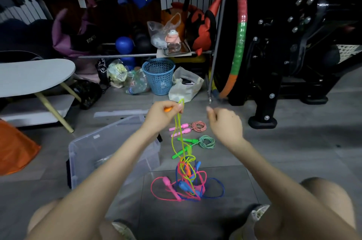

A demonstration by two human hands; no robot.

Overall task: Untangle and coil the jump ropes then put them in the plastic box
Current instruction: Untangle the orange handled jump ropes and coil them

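My left hand [163, 114] grips an orange handle [167, 109] and pinches the yellow-green jump rope [175, 134], which hangs down into a tangled pile of pink, blue and yellow ropes [188, 181] on the floor. My right hand [225, 122] hovers to the right with fingers loosely curled, holding nothing that I can see. A coiled pink-handled rope [197, 126] and a coiled green-handled rope [205, 140] lie on the floor beyond. The clear plastic box [109, 145] stands open at the left, under my left forearm.
A blue mesh basket [158, 76], plastic bags and a white bag [185, 84] crowd the floor ahead. A grey table [33, 75] stands left, an orange cone [15, 151] lower left. An exercise machine [293, 43] and a hoop [240, 43] fill the right.
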